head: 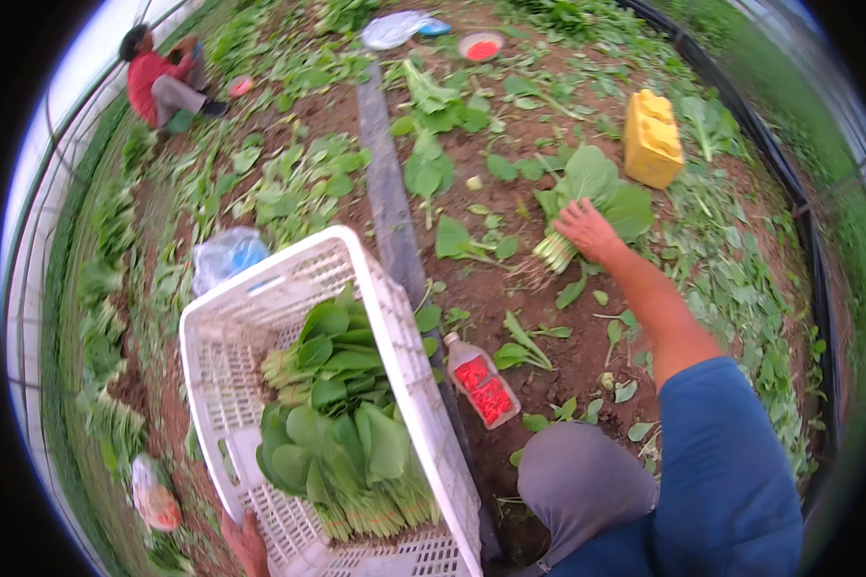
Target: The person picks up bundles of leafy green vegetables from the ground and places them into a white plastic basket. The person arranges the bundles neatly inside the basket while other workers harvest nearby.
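Note:
My left hand (245, 542) grips the near left rim of a white plastic crate (364, 260), which is tilted toward me. Inside lie several bunches of leafy greens (339, 447), their pale stems tied with orange-red bands. Ahead and to the right, my right hand (586, 225) is laid over a rooted bunch of leafy greens (606, 180) on the soil. Its fingers wrap across the bunch just above the stems; the thumb's grip is hidden. A cut-open clear bottle (485, 382) with red bands in it lies between the crate and my knee.
A yellow block-shaped container (653, 141) stands beyond my right hand. A dark strip (390, 180) runs along the soil behind the crate. Plastic bags (227, 256) and a bowl of red pieces (481, 47) lie among loose leaves. Another person (162, 79) sits at the far left.

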Demonstrator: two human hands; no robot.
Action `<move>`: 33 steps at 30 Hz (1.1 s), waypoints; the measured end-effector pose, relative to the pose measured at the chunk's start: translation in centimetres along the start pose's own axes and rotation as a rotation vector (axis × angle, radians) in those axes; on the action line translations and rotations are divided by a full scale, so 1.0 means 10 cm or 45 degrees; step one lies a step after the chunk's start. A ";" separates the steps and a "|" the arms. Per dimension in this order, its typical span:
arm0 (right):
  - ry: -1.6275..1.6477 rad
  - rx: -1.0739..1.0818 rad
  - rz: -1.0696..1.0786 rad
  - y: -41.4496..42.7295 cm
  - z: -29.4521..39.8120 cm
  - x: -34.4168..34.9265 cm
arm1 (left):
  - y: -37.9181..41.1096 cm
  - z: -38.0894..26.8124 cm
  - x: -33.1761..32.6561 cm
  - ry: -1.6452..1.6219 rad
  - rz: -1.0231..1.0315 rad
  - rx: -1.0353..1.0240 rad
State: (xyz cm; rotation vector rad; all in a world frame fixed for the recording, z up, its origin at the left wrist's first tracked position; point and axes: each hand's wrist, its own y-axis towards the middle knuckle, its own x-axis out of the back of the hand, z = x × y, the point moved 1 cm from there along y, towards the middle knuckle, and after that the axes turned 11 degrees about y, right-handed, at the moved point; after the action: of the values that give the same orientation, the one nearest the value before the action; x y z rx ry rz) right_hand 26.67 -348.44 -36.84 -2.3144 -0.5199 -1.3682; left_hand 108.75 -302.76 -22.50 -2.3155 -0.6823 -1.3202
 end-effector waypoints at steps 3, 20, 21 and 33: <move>0.239 0.034 0.073 0.18 0.29 0.30 | 0.03 0.48 0.24 0.333 0.018 0.052; 0.336 0.251 -0.231 0.19 -0.06 4.45 | -0.16 -0.30 0.20 0.226 -0.054 0.062; 0.234 0.267 -0.274 0.30 0.13 4.71 | -0.11 -0.27 0.14 0.265 -0.091 0.060; 0.006 0.871 0.002 2.18 4.13 5.29 | -0.24 -0.32 0.27 0.367 -0.133 0.050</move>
State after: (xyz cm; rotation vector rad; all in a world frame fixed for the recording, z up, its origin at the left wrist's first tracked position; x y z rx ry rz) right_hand 91.96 -339.85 -11.42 -1.7471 -0.8301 -0.9830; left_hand 106.36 -302.02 -18.43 -2.0256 -0.7326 -1.6305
